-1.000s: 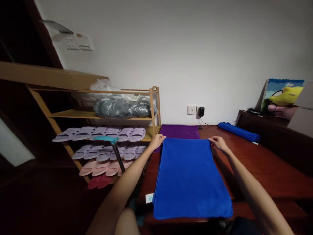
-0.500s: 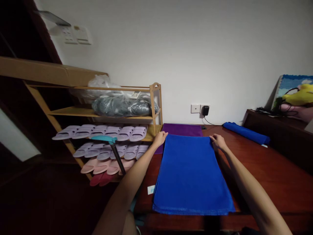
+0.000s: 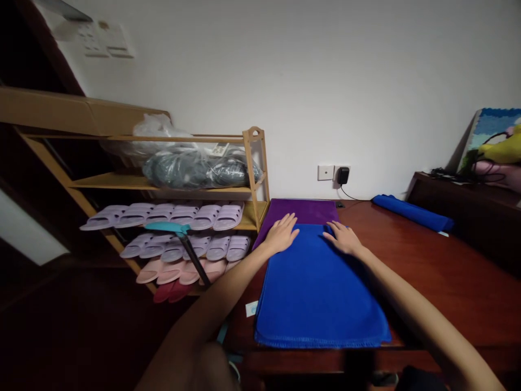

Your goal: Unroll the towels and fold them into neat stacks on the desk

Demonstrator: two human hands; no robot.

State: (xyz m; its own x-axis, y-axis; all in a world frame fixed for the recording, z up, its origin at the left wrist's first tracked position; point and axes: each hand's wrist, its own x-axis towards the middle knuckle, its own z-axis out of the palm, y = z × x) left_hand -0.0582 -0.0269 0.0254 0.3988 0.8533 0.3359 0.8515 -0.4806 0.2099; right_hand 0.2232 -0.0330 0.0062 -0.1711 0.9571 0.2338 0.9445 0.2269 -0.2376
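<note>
So the blue cloth point(image 3: 317, 293) is lying folded on the table point(image 3: 427, 282), far edge at the purple cloth point(image 3: 303, 210), and I'd call this the flattening step. Both hands are open, palms down with fingers loosely spread and nothing gripped: left hand point(image 3: 281, 233) at the far left corner, right hand point(image 3: 343, 238) at the far right. Next move imo calls for light, even pressure outward, keeping the layers lined up, since the near edges look slightly staggered.

Bright blue cloth point(image 3: 317, 296), stacked in layers, lying flat on the bench point(image 3: 431, 271), small white tag point(image 3: 251, 309) poking out at the left.
</note>
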